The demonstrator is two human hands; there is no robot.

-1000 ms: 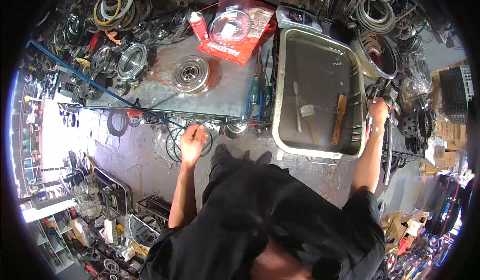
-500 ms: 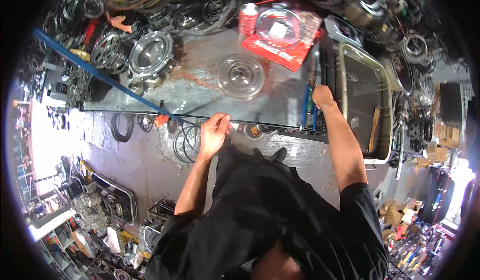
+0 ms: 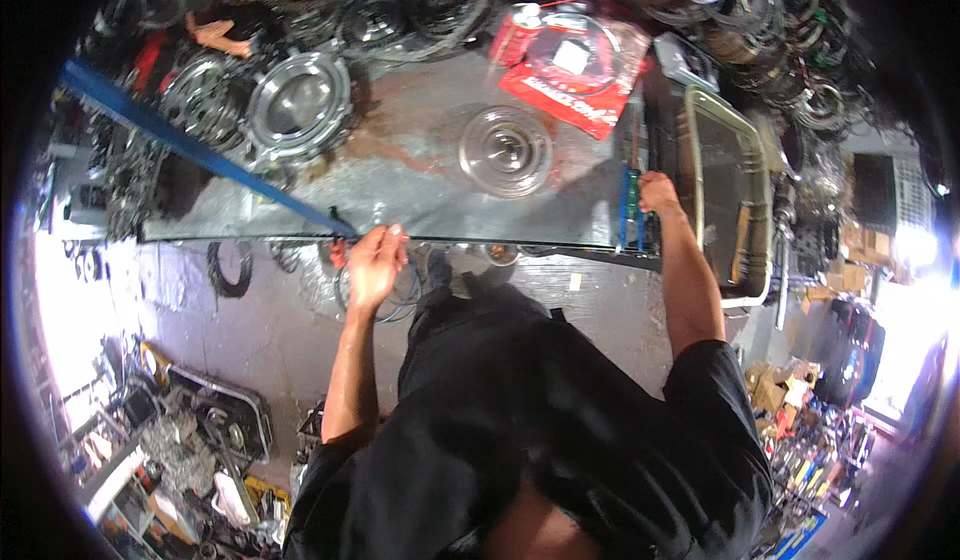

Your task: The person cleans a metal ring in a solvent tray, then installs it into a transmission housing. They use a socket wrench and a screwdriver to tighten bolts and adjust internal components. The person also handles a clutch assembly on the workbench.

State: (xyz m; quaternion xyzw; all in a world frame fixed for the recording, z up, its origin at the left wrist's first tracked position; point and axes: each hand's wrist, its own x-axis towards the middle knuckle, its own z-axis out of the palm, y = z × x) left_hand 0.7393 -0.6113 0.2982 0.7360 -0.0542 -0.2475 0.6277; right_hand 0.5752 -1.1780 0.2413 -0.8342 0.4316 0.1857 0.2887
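My left hand is at the front edge of the metal workbench, its fingers loosely bent with nothing visible in them. Close by its fingertips is the lower end of a long blue bar, which slants in from the upper left. My right hand is closed at the bench's right end, against a green-handled tool that looks like a screwdriver. What those fingers grip is hidden. A round clear, shiny dish-shaped part lies between my hands, farther back on the bench.
A red-and-white bag and a red can are at the back. A ring-shaped metal housing sits on the left. A pale-rimmed bin stands to the right, with a wooden-looking stick inside. Metal parts crowd the back.
My left hand has moved left along the bench edge, toward the blue bar's end. My right hand stays beside the green handle. The whole view has shifted slightly.
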